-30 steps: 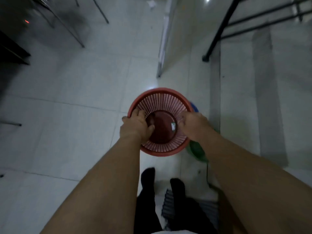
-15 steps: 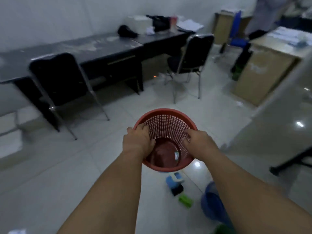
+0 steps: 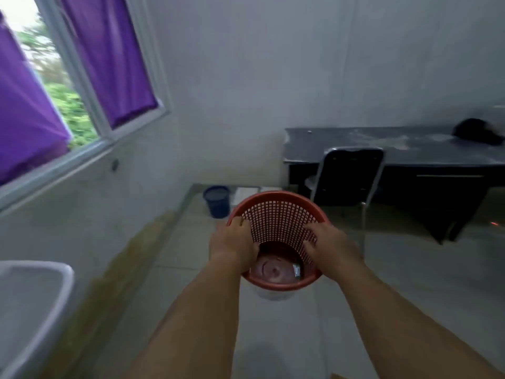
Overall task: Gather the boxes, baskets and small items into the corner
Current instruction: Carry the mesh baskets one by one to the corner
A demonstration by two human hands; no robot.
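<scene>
Beyond the red basket (image 3: 276,214) and to its right stands the dark desk (image 3: 410,151), with a black chair (image 3: 352,173) drawn up between the two; low to the basket's left is a white tub (image 3: 32,296), only partly in view; the basket itself is held off the floor, mouth tipped toward the camera, bound, I judge, for the corner just beyond it on the left, where a blue bin (image 3: 217,201) already sits by the wall. To carry well, keep the basket level enough that nothing slides out; steer it left of the chair; set it down just beside the blue bin, not on it; lower with both hands until the base is flat on the tiles. The left hand (image 3: 232,247) clamps the basket's left rim, fingers over the edge; the right hand (image 3: 333,247) clamps the right rim, fingers hooked inside the mesh. A small pale item (image 3: 296,270) lies on the basket's bottom, toward the right; what it is I cannot tell.
</scene>
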